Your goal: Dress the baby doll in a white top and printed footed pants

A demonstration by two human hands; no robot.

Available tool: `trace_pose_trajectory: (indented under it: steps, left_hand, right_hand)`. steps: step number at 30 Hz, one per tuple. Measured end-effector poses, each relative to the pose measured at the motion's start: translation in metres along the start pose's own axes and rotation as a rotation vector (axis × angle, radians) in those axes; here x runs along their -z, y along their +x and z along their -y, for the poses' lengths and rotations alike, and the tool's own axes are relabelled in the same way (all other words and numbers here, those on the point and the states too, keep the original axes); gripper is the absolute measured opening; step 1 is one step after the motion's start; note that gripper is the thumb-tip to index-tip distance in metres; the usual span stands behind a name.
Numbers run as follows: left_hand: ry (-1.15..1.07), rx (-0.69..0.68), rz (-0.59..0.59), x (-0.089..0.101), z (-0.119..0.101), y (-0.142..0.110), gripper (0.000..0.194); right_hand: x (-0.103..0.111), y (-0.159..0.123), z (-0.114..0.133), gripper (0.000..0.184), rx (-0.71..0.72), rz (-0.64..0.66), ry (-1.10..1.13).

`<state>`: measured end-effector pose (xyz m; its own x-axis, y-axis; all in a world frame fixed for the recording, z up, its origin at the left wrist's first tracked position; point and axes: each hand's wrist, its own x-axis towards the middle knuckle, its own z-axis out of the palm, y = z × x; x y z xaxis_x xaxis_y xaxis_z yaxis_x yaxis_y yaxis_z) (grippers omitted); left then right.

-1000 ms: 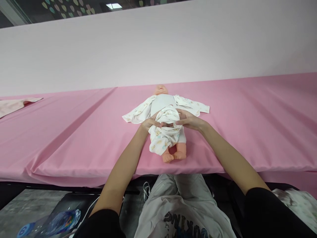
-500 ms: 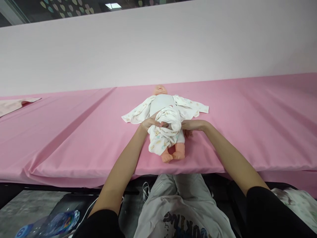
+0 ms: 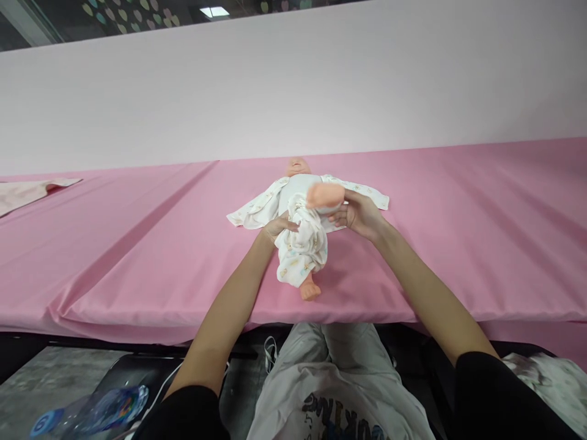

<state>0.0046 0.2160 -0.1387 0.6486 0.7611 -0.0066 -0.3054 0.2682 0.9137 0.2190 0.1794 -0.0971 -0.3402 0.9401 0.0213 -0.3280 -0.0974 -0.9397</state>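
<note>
A baby doll (image 3: 298,186) lies on its back on the pink-covered table, its feet toward me. White printed baby pants (image 3: 305,241) are bunched over its lower body and one leg, with that bare foot (image 3: 310,289) poking out at the bottom. My left hand (image 3: 280,227) is closed on the bunched cloth at the left side. With my right hand (image 3: 360,214) I hold the doll's other leg (image 3: 325,195), bent up over its belly; the raised foot is blurred. A printed baby top (image 3: 257,205) lies spread around the doll's torso.
The pink cover (image 3: 151,244) runs along the table up to a white wall (image 3: 293,85). A pale cloth (image 3: 32,194) lies at the far left. Below the table edge are a plastic bottle (image 3: 105,409) on a black chair and crumpled printed fabric (image 3: 550,382) at the right.
My right hand has lifted one doll leg from the table up over the belly, out of the bunched pants. My left hand stays on the cloth.
</note>
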Motion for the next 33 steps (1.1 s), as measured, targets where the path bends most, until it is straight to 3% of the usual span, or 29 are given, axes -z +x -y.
trace_pose_trajectory:
  steps: [3,8,11,17,22,25,28,30,33]
  left_hand:
    - [0.013,0.015,0.023,-0.002,0.0,0.001,0.045]
    - [0.046,0.016,0.058,-0.006,-0.001,0.001,0.048]
    - [0.109,0.041,0.073,-0.01,-0.002,0.002,0.055]
    - [0.246,-0.042,0.041,-0.021,-0.006,0.0,0.061]
    - [0.404,-0.076,0.11,-0.03,-0.018,-0.006,0.061]
    - [0.569,-0.139,0.221,-0.046,-0.036,-0.011,0.058]
    - [0.813,-0.253,0.285,-0.07,-0.06,-0.019,0.047]
    - [1.06,-0.347,0.219,-0.088,-0.076,-0.024,0.037]
    - [1.359,-0.427,0.089,-0.104,-0.09,-0.026,0.028]
  right_hand:
    - [-0.008,-0.004,-0.002,0.035,0.26,-0.089,-0.166]
    - [-0.012,-0.007,-0.022,0.065,0.838,-0.467,-0.881]
    - [-0.006,-0.005,-0.029,0.067,1.009,-0.541,-1.029]
    - [0.001,0.001,-0.036,0.05,1.007,-0.454,-0.984]
    - [0.005,0.007,-0.039,0.044,0.989,-0.639,-0.943]
    - [0.001,0.005,-0.038,0.044,0.874,-0.692,-1.076]
    - [-0.013,-0.002,-0.038,0.04,0.693,-0.609,-1.218]
    - [-0.021,-0.006,-0.038,0.032,0.633,-0.52,-1.222]
    - [-0.023,-0.008,-0.041,0.02,0.596,-0.458,-1.056]
